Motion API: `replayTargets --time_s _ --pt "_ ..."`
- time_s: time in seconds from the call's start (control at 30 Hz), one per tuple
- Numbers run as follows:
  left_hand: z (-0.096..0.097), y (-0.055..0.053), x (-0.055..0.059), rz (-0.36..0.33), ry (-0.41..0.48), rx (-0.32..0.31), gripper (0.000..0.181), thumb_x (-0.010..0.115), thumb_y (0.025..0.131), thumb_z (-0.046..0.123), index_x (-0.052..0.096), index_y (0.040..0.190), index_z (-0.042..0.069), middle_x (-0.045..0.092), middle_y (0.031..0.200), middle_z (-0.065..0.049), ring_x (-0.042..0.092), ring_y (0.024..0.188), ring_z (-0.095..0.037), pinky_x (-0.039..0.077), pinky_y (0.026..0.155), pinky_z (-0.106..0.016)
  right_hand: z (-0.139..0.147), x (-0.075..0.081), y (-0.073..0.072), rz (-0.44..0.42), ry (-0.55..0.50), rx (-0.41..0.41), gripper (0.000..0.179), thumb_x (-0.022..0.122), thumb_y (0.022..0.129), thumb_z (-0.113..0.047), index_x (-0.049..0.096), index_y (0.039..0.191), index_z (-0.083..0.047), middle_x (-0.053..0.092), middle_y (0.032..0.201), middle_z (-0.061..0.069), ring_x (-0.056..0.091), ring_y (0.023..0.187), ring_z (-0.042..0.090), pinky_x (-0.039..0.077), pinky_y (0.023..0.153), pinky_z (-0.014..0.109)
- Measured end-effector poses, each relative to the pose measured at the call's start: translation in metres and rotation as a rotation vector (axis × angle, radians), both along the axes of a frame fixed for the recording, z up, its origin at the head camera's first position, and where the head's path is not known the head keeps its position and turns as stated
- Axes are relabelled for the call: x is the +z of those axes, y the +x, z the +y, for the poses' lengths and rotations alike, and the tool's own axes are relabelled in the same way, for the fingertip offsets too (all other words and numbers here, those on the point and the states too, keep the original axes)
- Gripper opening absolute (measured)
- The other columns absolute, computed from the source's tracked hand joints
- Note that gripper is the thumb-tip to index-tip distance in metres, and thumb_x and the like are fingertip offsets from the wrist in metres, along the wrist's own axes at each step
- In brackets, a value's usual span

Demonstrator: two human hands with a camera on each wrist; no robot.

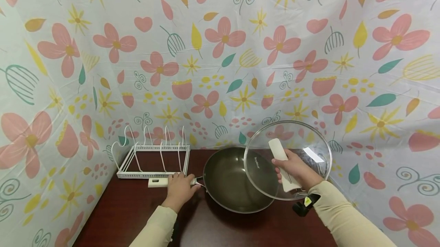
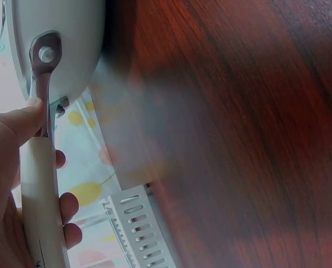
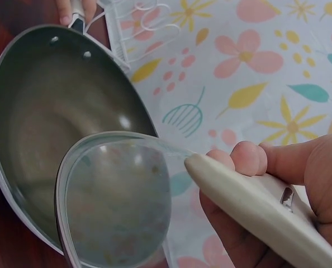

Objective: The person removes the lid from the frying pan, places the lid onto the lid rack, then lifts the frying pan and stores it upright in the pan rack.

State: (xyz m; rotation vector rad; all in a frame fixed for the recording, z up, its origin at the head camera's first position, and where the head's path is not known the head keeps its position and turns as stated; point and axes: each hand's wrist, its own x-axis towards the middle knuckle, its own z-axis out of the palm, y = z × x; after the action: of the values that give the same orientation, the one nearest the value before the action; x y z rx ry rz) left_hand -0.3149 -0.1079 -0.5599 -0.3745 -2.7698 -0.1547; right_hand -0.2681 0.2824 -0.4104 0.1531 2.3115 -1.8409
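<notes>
A dark-coated frying pan (image 1: pixel 233 186) is held by its cream handle (image 2: pixel 42 195) in my left hand (image 1: pixel 180 189). In the left wrist view the fingers curl round the handle and the thumb lies along the metal neck (image 2: pixel 42 100). My right hand (image 1: pixel 297 168) grips the long cream handle (image 3: pixel 255 212) of a clear glass lid (image 1: pixel 256 143). The lid is raised and tilted, its left part overlapping the pan's right side in the head view. Part of the pan's interior (image 3: pixel 60 111) shows beside the lid's rim in the right wrist view.
A white wire rack (image 1: pixel 152 147) with upright loops stands at the table's back left, just behind the pan handle. Dark reddish wood forms the table (image 1: pixel 137 208). Floral cloth (image 1: pixel 220 67) hangs along the back and both sides.
</notes>
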Motion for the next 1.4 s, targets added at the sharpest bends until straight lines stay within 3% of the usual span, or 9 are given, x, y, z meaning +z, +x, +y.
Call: replayTargets --time_s 0.27,0.7,1.03,1.4 --pt "-0.001 -0.001 0.000 -0.001 -0.003 -0.002 0.048 0.057 0.075 0.066 0.064 0.103 0.027 0.058 0.084 -0.008 0.050 0.084 -0.031 0.030 0.071 -0.047 0.003 -0.001 -0.001 -0.007 -0.020 0.013 0.052 0.058 0.090 -0.019 0.024 0.128 -0.007 0.050 0.065 0.012 0.053 0.049 0.022 0.049 0.054 0.050" --pt "0.000 -0.001 0.000 -0.017 0.001 0.003 0.048 0.057 0.075 0.065 0.063 0.104 0.027 0.058 0.086 -0.009 0.050 0.086 -0.032 0.029 0.072 -0.048 0.010 0.000 -0.001 -0.008 0.058 -0.008 0.055 0.059 0.091 -0.021 0.024 0.131 -0.008 0.052 0.068 0.013 0.055 0.051 0.023 0.049 0.051 0.045" --pt "0.000 -0.002 -0.002 -0.017 0.002 0.006 0.048 0.058 0.075 0.065 0.064 0.103 0.027 0.058 0.085 -0.009 0.050 0.086 -0.032 0.030 0.073 -0.048 0.013 0.005 0.000 -0.003 0.097 0.010 0.051 0.058 0.091 -0.022 0.026 0.129 -0.006 0.053 0.069 0.015 0.056 0.053 0.024 0.050 0.055 0.049" --pt "0.000 -0.004 -0.005 -0.004 0.005 0.005 0.047 0.059 0.075 0.064 0.064 0.102 0.027 0.058 0.085 -0.009 0.050 0.085 -0.032 0.029 0.072 -0.048 0.016 0.010 0.000 -0.006 0.087 0.026 0.054 0.058 0.091 -0.021 0.025 0.131 -0.006 0.053 0.068 0.016 0.055 0.053 0.024 0.049 0.053 0.048"
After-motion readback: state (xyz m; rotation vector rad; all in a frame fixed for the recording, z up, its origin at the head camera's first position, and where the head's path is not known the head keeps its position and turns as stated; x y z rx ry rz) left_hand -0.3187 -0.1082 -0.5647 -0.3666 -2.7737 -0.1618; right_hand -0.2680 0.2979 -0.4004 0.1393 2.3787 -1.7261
